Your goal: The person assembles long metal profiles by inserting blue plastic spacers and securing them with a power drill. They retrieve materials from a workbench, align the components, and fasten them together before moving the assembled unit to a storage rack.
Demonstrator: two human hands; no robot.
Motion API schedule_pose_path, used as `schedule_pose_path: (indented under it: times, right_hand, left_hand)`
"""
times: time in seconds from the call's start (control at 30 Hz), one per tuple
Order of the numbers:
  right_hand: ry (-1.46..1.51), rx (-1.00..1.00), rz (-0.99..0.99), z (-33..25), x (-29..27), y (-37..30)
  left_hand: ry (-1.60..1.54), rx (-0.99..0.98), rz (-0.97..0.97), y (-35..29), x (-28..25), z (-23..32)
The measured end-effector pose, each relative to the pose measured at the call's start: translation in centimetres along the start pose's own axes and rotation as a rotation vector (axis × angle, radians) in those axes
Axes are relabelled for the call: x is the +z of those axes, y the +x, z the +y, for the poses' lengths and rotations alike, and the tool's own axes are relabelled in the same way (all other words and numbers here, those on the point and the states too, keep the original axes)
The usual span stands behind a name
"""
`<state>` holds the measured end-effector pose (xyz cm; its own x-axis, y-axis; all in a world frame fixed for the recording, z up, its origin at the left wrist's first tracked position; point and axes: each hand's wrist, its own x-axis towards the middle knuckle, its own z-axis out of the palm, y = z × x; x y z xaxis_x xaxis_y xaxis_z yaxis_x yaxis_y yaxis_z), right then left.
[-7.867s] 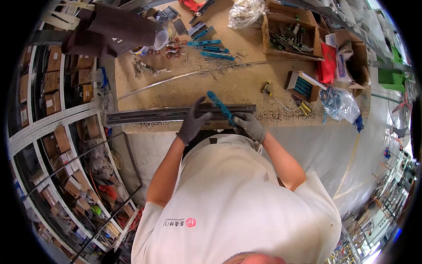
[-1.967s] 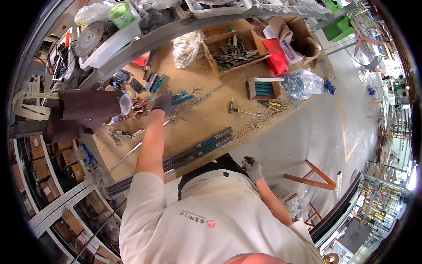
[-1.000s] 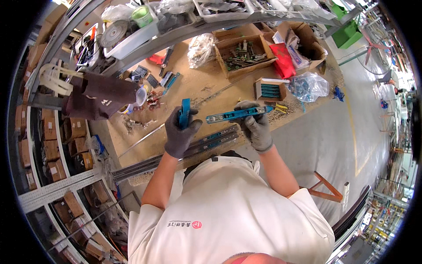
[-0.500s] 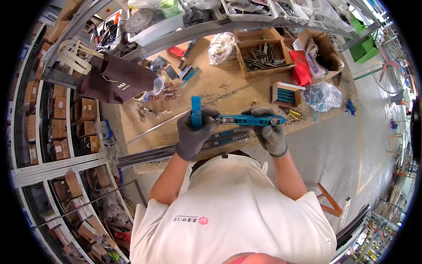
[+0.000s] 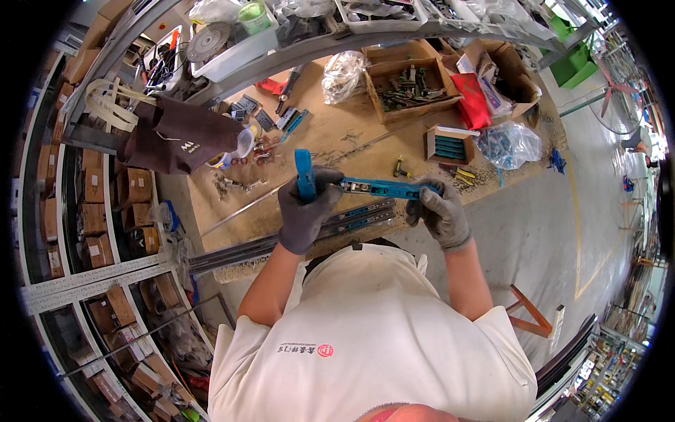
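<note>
My left hand [image 5: 308, 209], in a grey glove, is closed around an upright blue piece [image 5: 304, 172] with its thumb side at the end of a long blue hardware bar [image 5: 383, 188]. Metal fittings show along that bar, which spans level between my hands; I cannot tell whether the two blue parts are joined. At the bar's right end, my gloved right hand [image 5: 439, 214] pinches it between thumb and fingers. Just below the bar lie several dark metal rails [image 5: 281, 243] with blue inserts, along the front of the wooden workbench [image 5: 232, 211].
Behind my hands are an open box of metal parts [image 5: 415, 88], a small box of blue pieces [image 5: 448, 146], and yellow-handled pliers [image 5: 465, 176]. A brown bag [image 5: 179, 137] hangs at the left. A loaded shelf [image 5: 302, 53] crosses the far side.
The bar's right end has shifted left and my right hand has turned, its fingers now gripping the tip. The upright blue piece has tilted slightly. The whole view has shifted a little.
</note>
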<state>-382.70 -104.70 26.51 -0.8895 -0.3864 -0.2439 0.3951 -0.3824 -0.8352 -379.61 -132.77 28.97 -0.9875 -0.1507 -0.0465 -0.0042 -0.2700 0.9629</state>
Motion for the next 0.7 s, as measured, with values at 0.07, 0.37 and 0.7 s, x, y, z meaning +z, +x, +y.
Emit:
schedule_pose_path:
  times: [0.07, 0.37, 0.7]
  right_hand:
    - [-0.045, 0.01, -0.028, -0.4, -0.1, -0.1]
    - [0.045, 0.088, -0.286, -2.2, 1.2, -1.9]
    - [-0.392, -0.083, 0.044, -1.2, 3.3, -2.2]
  left_hand:
    - [0.056, 0.005, 0.067, 0.3, 0.1, 0.0]
    - [-0.08, -0.006, 0.125, 1.6, 0.2, -1.4]
    - [-0.006, 0.063, 0.036, 0.7, 0.2, -0.5]
